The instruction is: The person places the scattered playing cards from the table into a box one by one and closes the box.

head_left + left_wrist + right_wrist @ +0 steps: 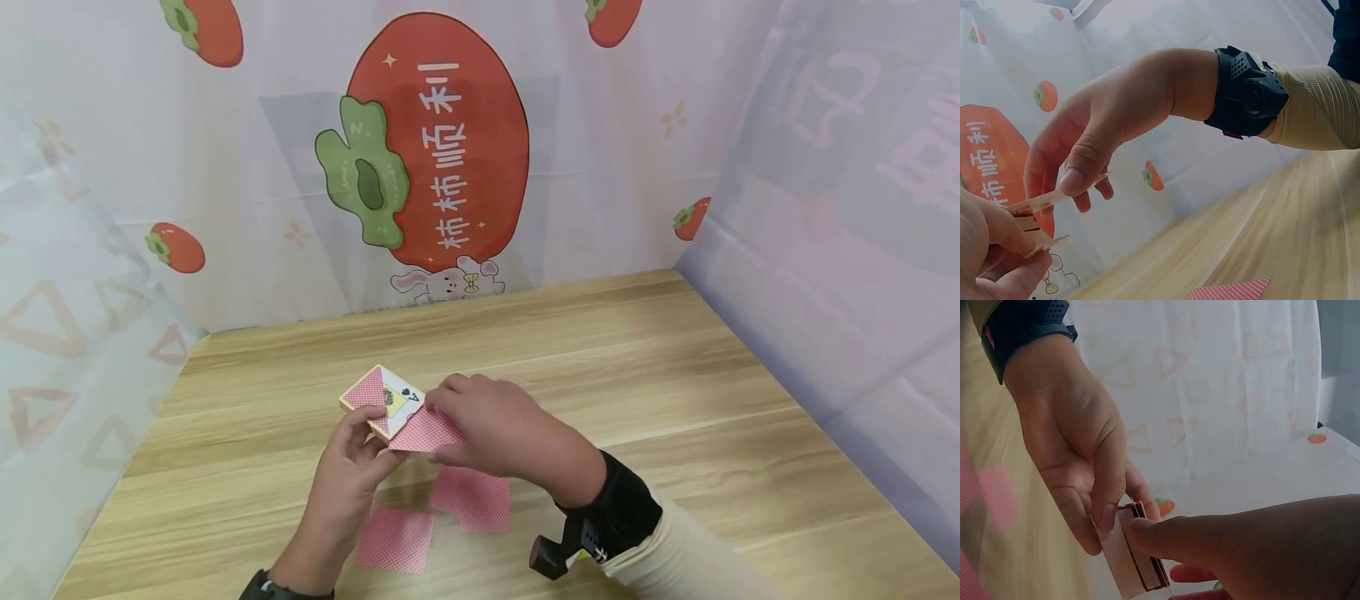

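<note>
My left hand grips a playing-card box by its lower left side. The box is tilted, with a red-checked pattern and a printed ace of spades on top. At the box's near right end my right hand pinches a red-backed card, its fingers at the box's corner. In the left wrist view, my right thumb presses a thin card edge that juts from the box end. Thin layers show at that end in the right wrist view, between the left thumb and the right thumb.
Below the hands, red-backed cards lie face down on the wooden table: one card at the left, and overlapping cards at the right. A printed cloth hangs behind and along both sides.
</note>
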`<state>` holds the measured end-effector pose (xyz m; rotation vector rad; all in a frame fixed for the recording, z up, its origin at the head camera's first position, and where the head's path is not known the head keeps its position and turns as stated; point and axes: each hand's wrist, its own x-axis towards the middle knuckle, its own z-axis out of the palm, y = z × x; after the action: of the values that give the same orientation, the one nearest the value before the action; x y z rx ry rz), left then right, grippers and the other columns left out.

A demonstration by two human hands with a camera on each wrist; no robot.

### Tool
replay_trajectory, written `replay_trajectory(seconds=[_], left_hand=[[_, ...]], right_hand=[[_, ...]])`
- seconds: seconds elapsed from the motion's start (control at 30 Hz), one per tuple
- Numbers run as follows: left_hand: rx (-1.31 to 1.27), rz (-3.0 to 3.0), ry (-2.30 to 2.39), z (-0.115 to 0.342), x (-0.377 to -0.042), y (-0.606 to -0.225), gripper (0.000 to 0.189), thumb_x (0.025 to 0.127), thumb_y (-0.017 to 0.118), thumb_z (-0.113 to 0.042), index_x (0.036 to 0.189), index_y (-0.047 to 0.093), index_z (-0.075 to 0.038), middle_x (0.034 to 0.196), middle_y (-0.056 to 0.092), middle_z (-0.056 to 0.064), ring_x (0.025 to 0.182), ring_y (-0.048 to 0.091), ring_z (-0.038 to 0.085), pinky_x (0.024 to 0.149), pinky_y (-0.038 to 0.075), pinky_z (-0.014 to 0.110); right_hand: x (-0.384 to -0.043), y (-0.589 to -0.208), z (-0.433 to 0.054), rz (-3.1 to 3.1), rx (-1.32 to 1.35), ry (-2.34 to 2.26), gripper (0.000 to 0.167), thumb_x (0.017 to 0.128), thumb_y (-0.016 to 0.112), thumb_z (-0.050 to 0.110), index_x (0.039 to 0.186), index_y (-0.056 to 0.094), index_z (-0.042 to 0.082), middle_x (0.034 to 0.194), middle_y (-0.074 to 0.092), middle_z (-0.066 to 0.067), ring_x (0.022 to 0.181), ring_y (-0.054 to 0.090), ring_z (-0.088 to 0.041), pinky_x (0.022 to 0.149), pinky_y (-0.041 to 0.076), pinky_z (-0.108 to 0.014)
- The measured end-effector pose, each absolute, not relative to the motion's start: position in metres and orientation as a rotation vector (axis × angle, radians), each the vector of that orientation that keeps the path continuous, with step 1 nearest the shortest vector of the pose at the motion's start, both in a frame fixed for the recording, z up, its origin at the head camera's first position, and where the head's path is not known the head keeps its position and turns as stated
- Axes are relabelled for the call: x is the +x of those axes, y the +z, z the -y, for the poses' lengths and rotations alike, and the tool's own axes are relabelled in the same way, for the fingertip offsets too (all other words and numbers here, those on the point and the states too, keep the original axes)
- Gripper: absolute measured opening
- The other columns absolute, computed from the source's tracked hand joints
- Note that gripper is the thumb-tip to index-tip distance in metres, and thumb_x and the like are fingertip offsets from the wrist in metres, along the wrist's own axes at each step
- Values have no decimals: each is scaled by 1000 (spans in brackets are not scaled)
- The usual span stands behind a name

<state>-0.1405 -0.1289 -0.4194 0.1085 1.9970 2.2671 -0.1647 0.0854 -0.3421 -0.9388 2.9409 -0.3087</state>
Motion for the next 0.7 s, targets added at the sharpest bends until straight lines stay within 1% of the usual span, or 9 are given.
replay_trajectory(seconds=[0.17,0.33,0.53,0.6,0.7], left_hand=[[105,-2016,2263,129,-141,-419,59,90,68,6,139,37,-7,141,40,8,119,54,20,92,53,24],[81,-2039,2265,128,-140,-418,60,90,69,5,139,37,-9,139,41,8,117,54,21,91,53,24],[36,-2045,2296,126,-141,-418,60,89,70,5,138,39,-8,135,45,8,113,57,19,90,53,23],[30,-2048,2310,124,-141,-417,59,88,70,8,137,40,-8,133,46,8,111,58,18,89,54,23],[39,-2044,2327,122,-141,-417,57,88,67,11,135,41,-7,131,46,9,108,59,17,88,55,24]], right_hand=[[-160,-343,-81,-3004,-854,-261,66,84,77,56,137,59,20,125,65,2,106,63,-16,77,55,-32],[-155,-341,-75,-3056,-785,-254,68,84,76,57,137,59,19,123,67,1,106,65,-19,79,57,-34],[-151,-340,-68,-3067,-704,-364,65,85,77,54,135,59,16,118,70,-2,103,66,-20,77,58,-33],[-150,-341,-65,-3065,-690,-414,64,85,77,53,133,59,14,113,71,-2,98,67,-19,74,57,-31],[-150,-342,-62,-3059,-695,-477,63,86,77,51,132,59,12,112,71,-3,97,68,-18,74,57,-30]])
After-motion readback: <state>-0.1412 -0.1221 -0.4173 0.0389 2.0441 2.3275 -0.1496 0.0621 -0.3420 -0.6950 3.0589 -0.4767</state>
